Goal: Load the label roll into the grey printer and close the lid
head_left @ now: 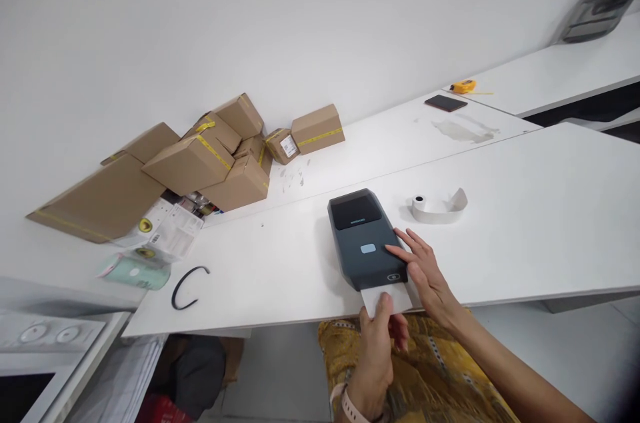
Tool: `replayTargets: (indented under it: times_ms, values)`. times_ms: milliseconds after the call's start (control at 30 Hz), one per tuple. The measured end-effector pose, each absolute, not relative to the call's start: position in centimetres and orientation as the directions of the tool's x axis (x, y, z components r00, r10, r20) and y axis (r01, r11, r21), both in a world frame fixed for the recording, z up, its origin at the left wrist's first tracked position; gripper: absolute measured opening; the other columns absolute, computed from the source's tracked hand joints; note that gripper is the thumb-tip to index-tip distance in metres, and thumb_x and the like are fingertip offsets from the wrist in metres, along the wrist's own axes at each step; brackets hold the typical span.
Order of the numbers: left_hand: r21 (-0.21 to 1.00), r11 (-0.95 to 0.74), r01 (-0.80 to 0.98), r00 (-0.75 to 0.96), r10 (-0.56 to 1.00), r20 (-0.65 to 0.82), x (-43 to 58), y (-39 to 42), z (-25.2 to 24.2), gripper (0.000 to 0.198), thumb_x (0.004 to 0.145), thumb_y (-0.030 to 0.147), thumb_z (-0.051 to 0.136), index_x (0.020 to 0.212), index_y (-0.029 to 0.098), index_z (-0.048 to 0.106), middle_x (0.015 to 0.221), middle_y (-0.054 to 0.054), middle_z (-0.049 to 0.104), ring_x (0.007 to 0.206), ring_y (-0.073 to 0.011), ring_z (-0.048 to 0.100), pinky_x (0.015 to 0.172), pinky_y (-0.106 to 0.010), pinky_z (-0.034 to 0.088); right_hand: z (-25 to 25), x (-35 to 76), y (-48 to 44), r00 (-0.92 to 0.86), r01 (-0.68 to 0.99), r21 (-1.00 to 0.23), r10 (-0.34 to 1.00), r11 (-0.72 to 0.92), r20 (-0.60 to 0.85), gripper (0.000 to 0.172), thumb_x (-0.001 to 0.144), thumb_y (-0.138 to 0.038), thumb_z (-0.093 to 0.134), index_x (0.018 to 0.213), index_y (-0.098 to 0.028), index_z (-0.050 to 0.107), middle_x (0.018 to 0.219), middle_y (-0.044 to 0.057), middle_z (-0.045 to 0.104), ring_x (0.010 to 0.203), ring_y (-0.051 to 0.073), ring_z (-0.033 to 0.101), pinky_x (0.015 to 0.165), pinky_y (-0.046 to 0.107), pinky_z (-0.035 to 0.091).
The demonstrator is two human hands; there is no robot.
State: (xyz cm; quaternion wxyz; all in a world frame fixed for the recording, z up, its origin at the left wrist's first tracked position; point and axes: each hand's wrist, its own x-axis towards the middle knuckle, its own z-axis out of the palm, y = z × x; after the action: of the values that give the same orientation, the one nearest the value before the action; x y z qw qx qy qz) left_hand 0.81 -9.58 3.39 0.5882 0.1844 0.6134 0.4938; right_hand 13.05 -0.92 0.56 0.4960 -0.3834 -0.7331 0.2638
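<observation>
A dark grey label printer [357, 263] stands on the white table near its front edge, with a light blue button on top. White label paper [387, 300] sticks out of the printer's front slot. My left hand [377, 340] pinches this paper, thumb on top and fingers underneath. Along the printer's right side lies my right hand [425, 273], fingers spread, with one fingertip on the lid near the button. It holds nothing. To the right of the printer is a small paper roll [419, 204] with a curled loose strip.
Several cardboard boxes [190, 166] are piled against the wall at the left. A black curved band [180, 286] and a mint-green cylinder [135, 271] lie near the table's left end. A dark tablet-like slab [445, 102] and a yellow tape measure [463, 86] are at the back right.
</observation>
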Motion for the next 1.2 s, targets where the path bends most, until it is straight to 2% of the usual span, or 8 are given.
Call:
replayTargets:
  times_ms: [500, 700, 800, 867, 933, 1033, 1100, 1200]
  values:
    - [0.821, 0.405, -0.401, -0.241, 0.819, -0.521, 1.2, -10.1, 2.1, 0.068, 0.060, 0.086, 0.068, 0.066, 0.019, 0.056, 0.049, 0.005, 0.050, 0.036, -0.0079, 0.042, 0.038, -0.023, 0.033, 0.9, 12.7, -1.1, -0.176, 0.334, -0.722, 0.793, 0.606, 0.583, 0.042, 0.105, -0.028, 0.034, 0.141, -0.037, 0.055, 0.159, 0.002, 0.039, 0.147, 0.030, 0.033, 0.116, 0.060, 0.033]
    - [0.830, 0.524, -0.190, -0.005, 0.845, -0.535, -1.1, -12.2, 1.8, 0.071, 0.067, 0.088, 0.059, 0.043, 0.022, 0.044, 0.039, 0.001, 0.044, 0.034, -0.0083, 0.037, 0.042, -0.025, 0.025, 2.5, 12.7, -0.9, -0.199, 0.381, -0.690, 0.783, 0.616, 0.589, 0.036, 0.104, -0.028, 0.036, 0.131, -0.034, 0.060, 0.159, 0.003, 0.040, 0.148, 0.033, 0.029, 0.113, 0.060, 0.033]
    - [0.863, 0.489, -0.124, -0.160, 0.849, -0.504, -3.4, -12.7, 1.9, 0.074, 0.077, 0.083, 0.053, 0.038, 0.024, 0.031, 0.036, 0.002, 0.038, 0.035, -0.0085, 0.033, 0.044, -0.026, 0.023, 3.3, 12.6, -0.1, -0.287, 0.400, -0.620, 0.735, 0.675, 0.614, 0.034, 0.103, -0.032, 0.038, 0.126, -0.035, 0.064, 0.163, 0.000, 0.033, 0.150, 0.035, 0.025, 0.113, 0.061, 0.032]
    - [0.912, 0.390, -0.125, -0.333, 0.850, -0.408, -5.0, -12.5, 2.1, 0.070, 0.082, 0.078, 0.053, 0.041, 0.023, 0.038, 0.039, 0.002, 0.041, 0.040, -0.0103, 0.038, 0.048, -0.026, 0.030, 3.6, 12.4, 0.5, -0.357, 0.421, -0.566, 0.703, 0.709, 0.615, 0.036, 0.103, -0.033, 0.038, 0.130, -0.037, 0.062, 0.165, -0.001, 0.029, 0.150, 0.034, 0.024, 0.112, 0.060, 0.031]
    - [0.957, 0.264, -0.120, -0.472, 0.833, -0.289, -6.3, -12.0, 2.7, 0.059, 0.085, 0.071, 0.057, 0.054, 0.022, 0.053, 0.051, 0.001, 0.053, 0.051, -0.0135, 0.050, 0.054, -0.026, 0.040, 3.7, 12.1, 0.8, -0.403, 0.464, -0.495, 0.673, 0.735, 0.621, 0.037, 0.103, -0.034, 0.039, 0.133, -0.039, 0.061, 0.166, -0.002, 0.029, 0.150, 0.033, 0.025, 0.114, 0.059, 0.028]
    - [0.989, 0.144, -0.043, -0.580, 0.802, -0.142, -7.4, -11.1, 3.8, 0.043, 0.088, 0.064, 0.059, 0.091, 0.022, 0.069, 0.097, -0.005, 0.072, 0.093, -0.0207, 0.066, 0.075, -0.028, 0.052, 4.0, 11.7, 0.8, -0.416, 0.547, -0.362, 0.620, 0.755, 0.665, 0.035, 0.102, -0.036, 0.044, 0.131, -0.038, 0.062, 0.163, 0.000, 0.036, 0.149, 0.031, 0.029, 0.119, 0.059, 0.015]
    - [0.992, 0.127, 0.011, -0.578, 0.810, -0.098, -7.4, -10.6, 4.6, 0.047, 0.092, 0.061, 0.056, 0.121, 0.025, 0.065, 0.134, -0.007, 0.064, 0.125, -0.0253, 0.059, 0.096, -0.031, 0.051, 4.3, 11.4, 0.5, -0.397, 0.583, -0.323, 0.608, 0.746, 0.688, 0.033, 0.101, -0.040, 0.047, 0.129, -0.037, 0.064, 0.158, 0.002, 0.045, 0.148, 0.030, 0.032, 0.121, 0.058, 0.010]
    - [0.992, 0.111, 0.054, -0.499, 0.864, -0.069, -6.8, -10.0, 5.1, 0.059, 0.096, 0.057, 0.051, 0.149, 0.031, 0.044, 0.163, -0.005, 0.038, 0.144, -0.0269, 0.043, 0.113, -0.035, 0.043, 4.7, 11.0, 0.2, -0.364, 0.593, -0.342, 0.621, 0.729, 0.694, 0.030, 0.102, -0.045, 0.048, 0.123, -0.034, 0.067, 0.152, 0.004, 0.053, 0.147, 0.029, 0.036, 0.121, 0.057, 0.010]
